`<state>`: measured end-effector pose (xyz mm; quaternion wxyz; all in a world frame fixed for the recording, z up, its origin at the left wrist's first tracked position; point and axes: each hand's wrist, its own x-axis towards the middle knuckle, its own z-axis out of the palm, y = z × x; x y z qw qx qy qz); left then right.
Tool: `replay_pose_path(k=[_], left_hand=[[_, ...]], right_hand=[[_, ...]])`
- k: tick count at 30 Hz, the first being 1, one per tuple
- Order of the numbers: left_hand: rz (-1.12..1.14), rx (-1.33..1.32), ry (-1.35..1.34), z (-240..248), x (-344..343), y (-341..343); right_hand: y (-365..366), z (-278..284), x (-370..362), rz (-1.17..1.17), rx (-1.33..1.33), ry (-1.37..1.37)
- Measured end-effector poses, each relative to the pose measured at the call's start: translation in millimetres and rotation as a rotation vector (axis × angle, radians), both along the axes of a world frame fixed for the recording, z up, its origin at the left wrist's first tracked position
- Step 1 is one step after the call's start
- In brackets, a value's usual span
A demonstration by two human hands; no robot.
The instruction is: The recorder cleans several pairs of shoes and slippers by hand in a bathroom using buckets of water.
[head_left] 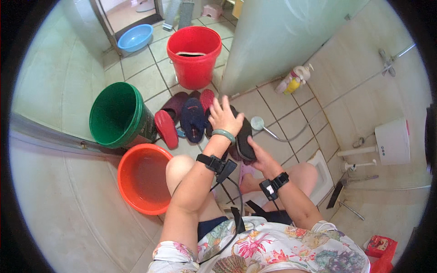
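In front of my knees, my right hand (264, 159) grips a black slipper (245, 142) by its near end, with the thumb along its side. My left hand (224, 120) is beside the slipper's far part, its fingers spread and nothing seen in them. Whether its palm touches the slipper is hidden. Just left of that hand, several shoes lie on the floor: a navy slipper (193, 119), a red slipper (166, 129), a maroon slipper (175, 106) and another red one (207, 98) partly covered by my fingers.
An orange basin (129, 179) holding cloudy water stands by my left knee. Beyond it are a green bucket (141, 109) and a red bucket (195, 73). A shower head (257, 123) with its hose lies on the tiles at right, near pump bottles (293, 81). A blue basin (135, 38) is farther off.
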<state>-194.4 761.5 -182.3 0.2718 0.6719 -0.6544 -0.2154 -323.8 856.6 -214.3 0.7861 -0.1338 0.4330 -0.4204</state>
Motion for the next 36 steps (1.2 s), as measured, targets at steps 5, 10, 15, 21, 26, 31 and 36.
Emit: replay_pose_path(k=[5,10,15,21,26,31,36], left_hand=[[0.382,-0.603,0.465,20.4,63.4,-40.3],[0.561,-0.666,0.879,37.3,92.9,-40.4],[0.53,-0.593,0.912,31.1,86.5,-40.6],[0.481,-0.415,1.077,29.0,97.3,-30.4],[0.024,-0.056,0.995,13.3,60.8,-24.3],[-0.409,0.064,0.17,21.4,67.5,9.9],[-0.703,0.055,-0.221,-4.3,18.9,47.1]], right_hand=[[-51.9,13.6,28.3,0.248,-0.034,0.12],[-180.9,99.8,81.0,0.185,-0.215,-0.03],[-271.1,127.4,98.5,-0.105,-0.224,-0.155],[-203.6,-4.3,116.1,0.239,-0.184,0.14],[-131.8,-156.7,21.5,0.382,0.087,0.401],[-73.5,-96.5,58.3,0.461,-0.085,0.381],[-55.8,-242.5,-13.3,0.743,0.16,1.01]])
